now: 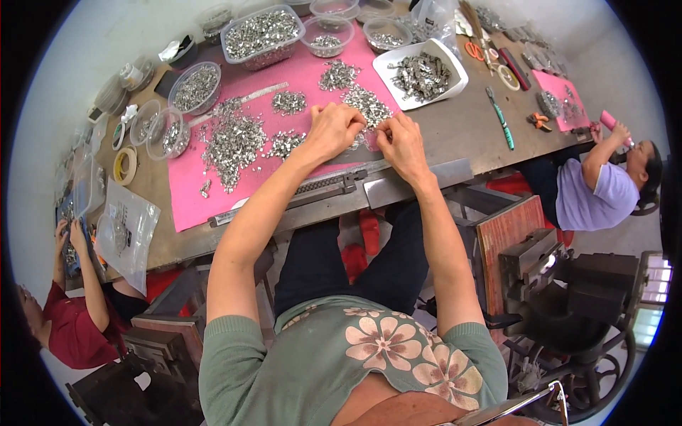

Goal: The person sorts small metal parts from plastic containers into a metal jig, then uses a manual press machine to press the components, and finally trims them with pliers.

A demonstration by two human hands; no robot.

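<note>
My left hand (pixel 331 132) hovers over the pink mat (pixel 192 201), its fingers pinched together beside a pile of small shiny metal pieces (pixel 369 104). Facing it, a short gap away, my right hand (pixel 402 147) has thumb and fingers drawn together too. Whatever is between the fingertips of either hand is too small to make out. Under and left of my left wrist lies a small heap of metal pieces (pixel 285 144). Farther left spreads a larger heap (pixel 234 145). A metal rail with a toothed strip (pixel 320 186) runs along the near table edge below my hands.
A white tray (pixel 458 77) of metal parts stands right of the mat. Plastic tubs (pixel 263 58) of pieces line the far side. A green-handled tool (pixel 501 121), orange scissors (pixel 474 50) and tape rolls (pixel 125 166) lie around. Co-workers sit left (pixel 82 323) and right (pixel 595 186).
</note>
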